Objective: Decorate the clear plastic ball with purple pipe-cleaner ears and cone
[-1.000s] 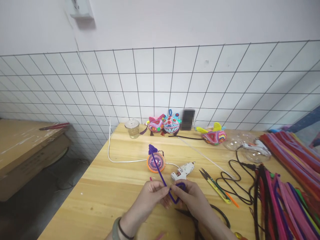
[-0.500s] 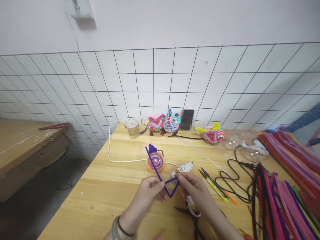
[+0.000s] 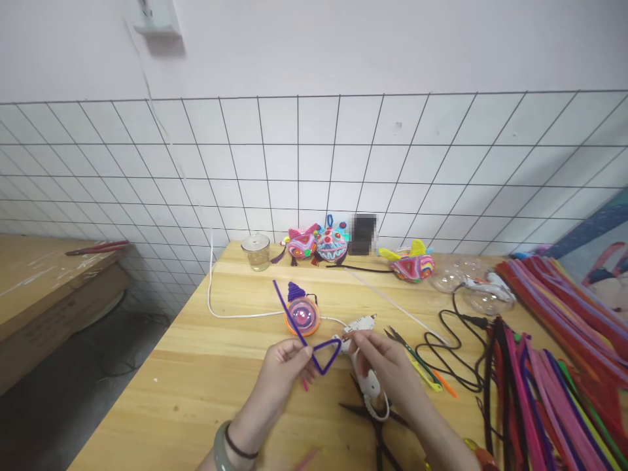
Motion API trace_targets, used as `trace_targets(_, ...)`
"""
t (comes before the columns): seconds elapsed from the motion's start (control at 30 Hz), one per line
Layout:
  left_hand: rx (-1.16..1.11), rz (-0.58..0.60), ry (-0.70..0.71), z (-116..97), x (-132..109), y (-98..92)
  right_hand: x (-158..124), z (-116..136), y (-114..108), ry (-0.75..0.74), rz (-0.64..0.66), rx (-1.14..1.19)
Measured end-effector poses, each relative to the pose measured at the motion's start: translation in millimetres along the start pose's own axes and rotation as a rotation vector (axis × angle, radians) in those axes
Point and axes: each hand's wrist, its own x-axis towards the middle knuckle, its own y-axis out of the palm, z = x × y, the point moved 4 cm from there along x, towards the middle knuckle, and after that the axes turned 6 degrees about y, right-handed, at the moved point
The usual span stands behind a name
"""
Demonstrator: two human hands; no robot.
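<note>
My left hand (image 3: 282,369) is closed, pinching a purple pipe cleaner (image 3: 288,314). The pipe cleaner has a straight end pointing up and left, and its other end is bent into a triangle. Just right of the triangle's corner is my right hand (image 3: 385,363), fingers loosely curled and seemingly off the pipe cleaner. Behind it lies a white glue gun (image 3: 363,369), partly hidden. Beyond my left hand is a round orange, pink and purple coiled piece (image 3: 303,316), with a purple cone-shaped coil (image 3: 296,292) at its top.
Black scissors (image 3: 377,418) lie below the glue gun, and yellow-green snips (image 3: 419,366) to the right. Pipe cleaner bundles (image 3: 544,392) cover the right side. Colourful fish-like figures (image 3: 332,243) and a glass cup (image 3: 256,252) stand along the back. A black cable (image 3: 451,347) loops nearby.
My right hand's fingertips have come away from the triangle's corner. The pipe cleaner stays in my left hand, and more of the glue gun shows. The whole view has shifted slightly.
</note>
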Motion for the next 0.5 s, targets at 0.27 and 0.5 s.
trace_targets(0.27,-0.087,-0.25,0.133,-18.9,7.7,-27.1,14.4,-9.6,-36.3,-0.094,-0.26,-0.559)
trace_targets(0.5,-0.165,-0.333,0.163,-19.9,9.0,-36.3,-1.4,-24.8,-0.7,-0.345,-0.333,-1.164)
